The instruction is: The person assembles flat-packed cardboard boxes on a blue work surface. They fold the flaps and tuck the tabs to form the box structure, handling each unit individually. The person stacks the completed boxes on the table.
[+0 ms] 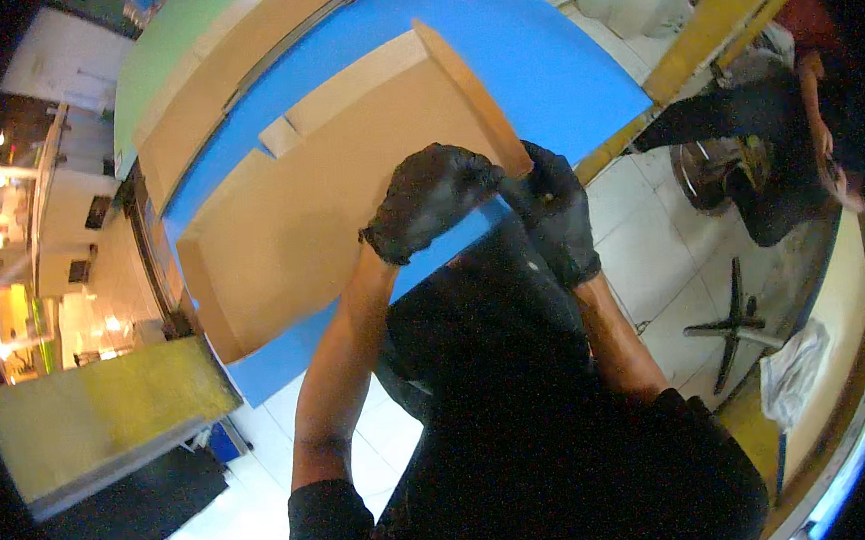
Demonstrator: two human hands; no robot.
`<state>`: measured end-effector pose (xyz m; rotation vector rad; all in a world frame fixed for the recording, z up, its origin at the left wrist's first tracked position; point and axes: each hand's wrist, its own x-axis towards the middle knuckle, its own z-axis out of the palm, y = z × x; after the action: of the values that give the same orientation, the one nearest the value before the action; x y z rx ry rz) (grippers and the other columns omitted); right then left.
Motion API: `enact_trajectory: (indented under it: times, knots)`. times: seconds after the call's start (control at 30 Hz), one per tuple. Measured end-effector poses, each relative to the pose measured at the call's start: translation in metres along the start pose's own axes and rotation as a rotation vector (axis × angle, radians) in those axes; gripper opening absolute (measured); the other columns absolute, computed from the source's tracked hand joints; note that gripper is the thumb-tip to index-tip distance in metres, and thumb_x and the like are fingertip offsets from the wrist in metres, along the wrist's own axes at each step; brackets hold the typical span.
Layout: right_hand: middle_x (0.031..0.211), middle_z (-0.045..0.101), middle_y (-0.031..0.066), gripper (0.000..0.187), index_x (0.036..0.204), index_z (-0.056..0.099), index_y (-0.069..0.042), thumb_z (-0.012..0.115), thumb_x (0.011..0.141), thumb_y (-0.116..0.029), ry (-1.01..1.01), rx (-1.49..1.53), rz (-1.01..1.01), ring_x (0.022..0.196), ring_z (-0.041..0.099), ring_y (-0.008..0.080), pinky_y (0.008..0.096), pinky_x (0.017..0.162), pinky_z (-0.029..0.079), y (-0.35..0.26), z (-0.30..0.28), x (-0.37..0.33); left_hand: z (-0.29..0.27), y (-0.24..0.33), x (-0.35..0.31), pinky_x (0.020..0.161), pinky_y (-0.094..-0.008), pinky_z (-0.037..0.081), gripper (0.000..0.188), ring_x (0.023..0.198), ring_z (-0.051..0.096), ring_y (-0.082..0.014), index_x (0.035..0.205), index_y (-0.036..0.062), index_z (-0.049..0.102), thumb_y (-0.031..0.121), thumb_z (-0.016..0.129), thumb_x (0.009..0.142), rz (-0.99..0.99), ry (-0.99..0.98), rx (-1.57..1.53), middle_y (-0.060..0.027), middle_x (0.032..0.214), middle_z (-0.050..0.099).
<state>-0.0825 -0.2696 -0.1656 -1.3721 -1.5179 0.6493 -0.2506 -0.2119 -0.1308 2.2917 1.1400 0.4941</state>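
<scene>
Head view. Open cardboard tray [345,161], low walls raised, lies along the near edge of the blue tabletop [580,89]. My gloved hands are close together at the tray's near right corner. Left hand [433,202]: forearm slanting up and inward, wrist bent, back of hand upward, knuckles rounded; its fingertips are hidden, so I cannot tell its grip. Right hand [557,211]: forearm angled in, fingers curled, clamped on the end of the right wall. Cardboard strip [239,88] at the tabletop's far left side.
</scene>
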Motion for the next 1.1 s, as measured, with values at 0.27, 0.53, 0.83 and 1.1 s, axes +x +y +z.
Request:
enact_trajectory:
  times: [0.27, 0.53, 0.83, 1.1]
  knots:
    - [0.096, 0.059, 0.0163, 0.045, 0.116, 0.054, 0.0, 0.07, 0.075, -0.013, 0.096, 0.415, 0.205, 0.081, 0.057, 0.0265, 0.033, 0.074, 0.047, 0.003, 0.013, -0.003, -0.015, 0.006, 0.056, 0.059, -0.0342, 0.048, 0.027, 0.06, 0.059, -0.0188, 0.087, 0.0056, 0.067, 0.031, 0.06, 0.081, -0.096, -0.522, -0.084, -0.0087, 0.07, 0.062]
    - [0.095, 0.062, 0.0189, 0.04, 0.109, 0.06, -0.009, 0.064, 0.07, -0.001, 0.183, 0.229, 0.265, 0.07, 0.06, 0.0241, 0.0343, 0.071, 0.05, 0.008, 0.011, -0.027, -0.001, -0.002, 0.065, 0.06, -0.0342, 0.047, 0.032, 0.062, 0.06, -0.0227, 0.084, 0.0038, 0.067, 0.034, 0.059, 0.08, -0.06, -0.303, -0.254, -0.0105, 0.068, 0.062]
    - [0.063, 0.056, 0.0052, 0.044, 0.102, 0.062, -0.014, 0.061, 0.06, 0.0, 0.273, 0.032, 0.017, 0.067, 0.06, 0.0226, 0.0377, 0.077, 0.049, 0.0, 0.006, -0.014, 0.002, 0.004, 0.056, 0.069, -0.0362, 0.047, 0.024, 0.075, 0.061, -0.0264, 0.088, 0.0, 0.062, 0.022, 0.054, 0.084, -0.08, -0.241, -0.122, -0.0148, 0.08, 0.063]
    - [0.061, 0.054, 0.003, 0.036, 0.092, 0.065, -0.015, 0.062, 0.06, 0.0, 0.315, 0.244, 0.08, 0.065, 0.058, 0.0208, 0.0352, 0.079, 0.049, 0.032, 0.033, -0.018, 0.005, 0.009, 0.051, 0.068, -0.0352, 0.047, 0.022, 0.074, 0.06, -0.0242, 0.085, -0.0022, 0.06, 0.018, 0.051, 0.086, -0.069, -0.198, -0.145, -0.0151, 0.079, 0.062]
